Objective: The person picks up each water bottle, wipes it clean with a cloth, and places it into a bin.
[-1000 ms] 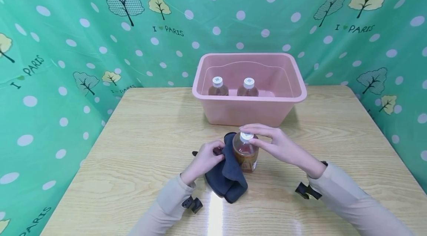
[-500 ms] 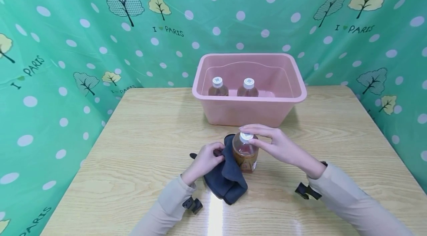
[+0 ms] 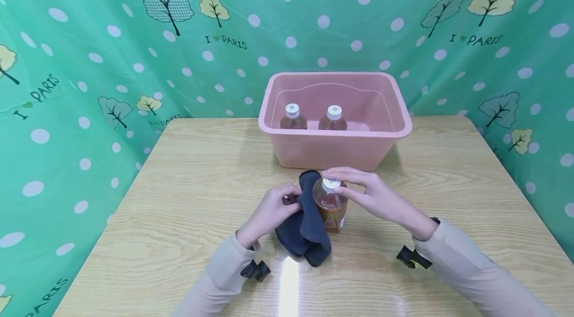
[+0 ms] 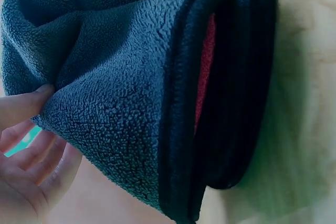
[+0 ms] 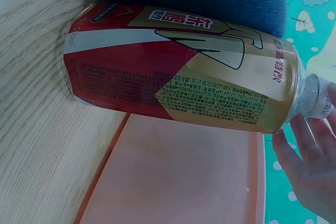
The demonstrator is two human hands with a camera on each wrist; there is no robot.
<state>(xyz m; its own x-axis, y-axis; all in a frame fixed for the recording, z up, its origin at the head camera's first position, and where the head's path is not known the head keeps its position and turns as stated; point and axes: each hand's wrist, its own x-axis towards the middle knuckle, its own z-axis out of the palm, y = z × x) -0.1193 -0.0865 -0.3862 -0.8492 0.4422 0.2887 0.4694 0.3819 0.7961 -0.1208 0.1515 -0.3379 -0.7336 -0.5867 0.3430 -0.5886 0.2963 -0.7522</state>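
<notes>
In the head view a bottle (image 3: 330, 215) with a white cap stands upright on the table. My right hand (image 3: 372, 192) holds it by the cap from the right. The right wrist view shows the bottle's red and gold label (image 5: 173, 72) with printed text. A dark blue-grey fleecy cloth (image 3: 307, 230) with black edging lies against the bottle's left side. My left hand (image 3: 272, 210) pinches this cloth between thumb and fingers; in the left wrist view the thumb presses on the folded cloth (image 4: 115, 82), and a bit of red shows inside the fold.
Behind the hands stands a pink tub (image 3: 332, 150) on the wooden table (image 3: 193, 197). Two capped bottles stand in it, one at the left (image 3: 292, 117) and one nearer the middle (image 3: 334, 118). A green patterned curtain (image 3: 251, 48) surrounds the table's back and sides.
My left hand has slid slightly up along the bottle's side with the cloth, whose top edge and lower end both sit farther forward. The right hand and bottle have stayed put.
</notes>
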